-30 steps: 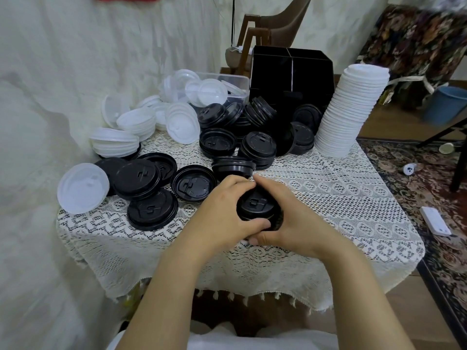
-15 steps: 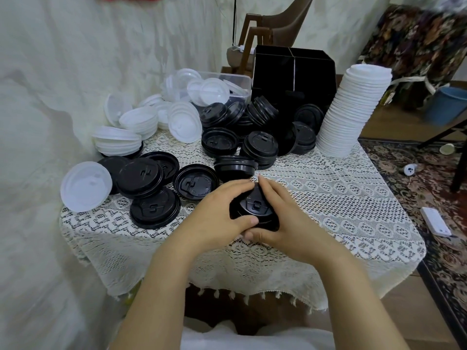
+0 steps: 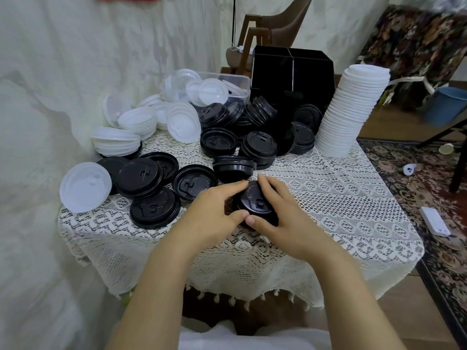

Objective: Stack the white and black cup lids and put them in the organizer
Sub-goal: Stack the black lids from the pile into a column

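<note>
Left hand [image 3: 212, 217] and right hand [image 3: 286, 219] curl round a small stack of black lids [image 3: 255, 202] between them, on the bench [image 3: 353, 198]. Squaring the rims evenly before lifting seems wise; the organizer [image 3: 290, 79] stands well beyond both hands.

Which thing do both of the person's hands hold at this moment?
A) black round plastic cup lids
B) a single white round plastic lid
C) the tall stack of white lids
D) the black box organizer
A: the left hand and the right hand both curl their fingers round the black round plastic cup lids, thumbs meeting at the near rim.
</note>
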Demonstrator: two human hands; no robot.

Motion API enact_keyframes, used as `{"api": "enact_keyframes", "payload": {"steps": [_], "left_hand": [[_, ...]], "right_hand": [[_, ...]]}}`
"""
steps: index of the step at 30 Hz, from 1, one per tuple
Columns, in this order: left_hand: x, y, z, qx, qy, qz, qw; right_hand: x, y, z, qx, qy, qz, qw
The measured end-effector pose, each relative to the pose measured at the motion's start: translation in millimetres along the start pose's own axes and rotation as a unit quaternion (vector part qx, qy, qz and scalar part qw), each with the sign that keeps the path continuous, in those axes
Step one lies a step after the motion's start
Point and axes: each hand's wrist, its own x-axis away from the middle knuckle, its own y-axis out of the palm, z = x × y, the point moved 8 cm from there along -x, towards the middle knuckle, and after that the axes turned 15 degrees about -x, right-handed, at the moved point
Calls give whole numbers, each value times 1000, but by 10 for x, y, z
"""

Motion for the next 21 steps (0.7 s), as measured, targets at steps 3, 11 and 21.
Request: {"api": "enact_keyframes", "payload": {"steps": [3, 11, 21], "left_hand": [[11, 6, 12, -4, 3, -4, 1000], [161, -519, -60, -216, -48, 218, 951], [30, -378, -185, -322, -90, 147, 931]], "right_hand": [[3, 9, 4, 13, -2, 9, 1000], [3, -20, 4, -1, 11, 21, 1000], [13, -27, 13, -14, 21, 22, 999]]}}
